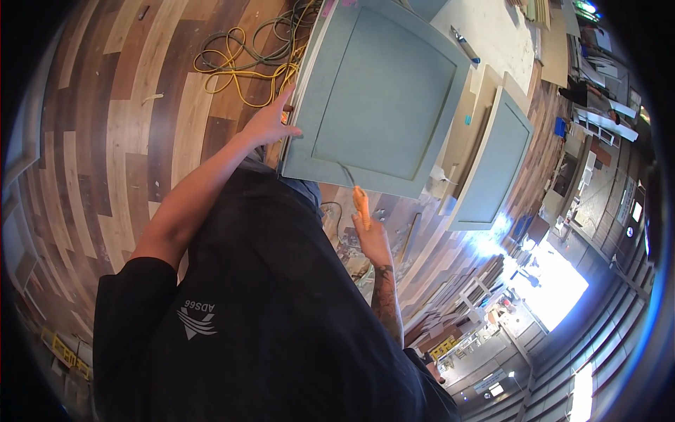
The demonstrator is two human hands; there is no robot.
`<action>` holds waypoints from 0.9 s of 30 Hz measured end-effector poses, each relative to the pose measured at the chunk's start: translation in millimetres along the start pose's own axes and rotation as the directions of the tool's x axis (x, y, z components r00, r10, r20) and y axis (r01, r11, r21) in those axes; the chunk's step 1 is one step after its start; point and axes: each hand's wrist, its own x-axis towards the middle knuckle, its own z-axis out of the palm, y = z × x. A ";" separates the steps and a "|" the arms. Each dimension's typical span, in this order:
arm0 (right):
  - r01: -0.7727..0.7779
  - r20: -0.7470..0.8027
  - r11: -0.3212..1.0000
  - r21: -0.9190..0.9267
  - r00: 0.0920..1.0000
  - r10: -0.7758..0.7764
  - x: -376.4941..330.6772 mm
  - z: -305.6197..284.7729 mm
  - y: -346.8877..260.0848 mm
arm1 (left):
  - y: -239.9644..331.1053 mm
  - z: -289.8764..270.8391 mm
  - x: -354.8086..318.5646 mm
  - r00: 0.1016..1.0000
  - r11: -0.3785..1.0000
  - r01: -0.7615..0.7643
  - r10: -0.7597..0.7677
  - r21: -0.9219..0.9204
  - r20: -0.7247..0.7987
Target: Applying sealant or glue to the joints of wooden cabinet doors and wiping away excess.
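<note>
A grey-green framed cabinet door (387, 98) lies face up in front of me. At its left edge is my left hand (267, 125), fingers stretched apart, thumb over the door's rim and a finger along its side. A small orange-red spot shows between them, too small to name. My right hand (373, 241) is closed around the orange handle (361, 204) of a tool with a thin, bent metal shaft. The shaft's tip reaches over the door's near frame; whether it touches the surface I cannot tell.
Yellow and dark cords (242, 63) lie coiled on the plank floor to the left. A second grey-green door (496, 165) stands to the right. A blue-ended hand tool (465, 46) rests on a pale surface beyond. Farther right are workbenches and a person (587, 95).
</note>
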 end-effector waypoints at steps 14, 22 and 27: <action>0.182 0.135 0.983 0.035 0.973 -0.185 13.5 13.8 -30.7 | 2.3 0.2 -6.7 1.000 1.000 0.011 -0.011 -0.002 0.000; 0.209 0.021 0.977 0.035 0.978 -0.209 76.8 12.5 -70.9 | -10.8 2.8 -9.2 0.999 0.998 -0.019 0.021 0.059 -0.027; 0.302 -0.159 0.948 0.101 0.945 -0.285 154.3 -12.5 -111.7 | -1.2 5.2 -7.6 0.999 0.998 -0.039 0.040 0.051 -0.022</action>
